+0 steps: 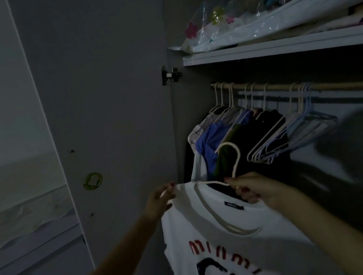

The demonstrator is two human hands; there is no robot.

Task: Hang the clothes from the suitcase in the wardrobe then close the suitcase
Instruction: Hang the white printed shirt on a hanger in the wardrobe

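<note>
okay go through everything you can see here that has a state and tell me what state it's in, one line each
Door: open.
T-shirt: on a hanger, held up, not yet on the rail.
Hanger: hook free, below the rail.
Rail: carries hung clothes and empty hangers.
Empty hangers: bunched, hooked on the rail.
Left hand: pinches the T-shirt's shoulder.
Right hand: holds the hanger at the collar.

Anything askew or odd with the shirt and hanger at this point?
Yes. The cream hanger sits crooked in the white T-shirt: one arm lies outside the collar. The right hand grips the hanger's neck; the left hand pinches the shoulder. It is not yet on the rail.
</note>
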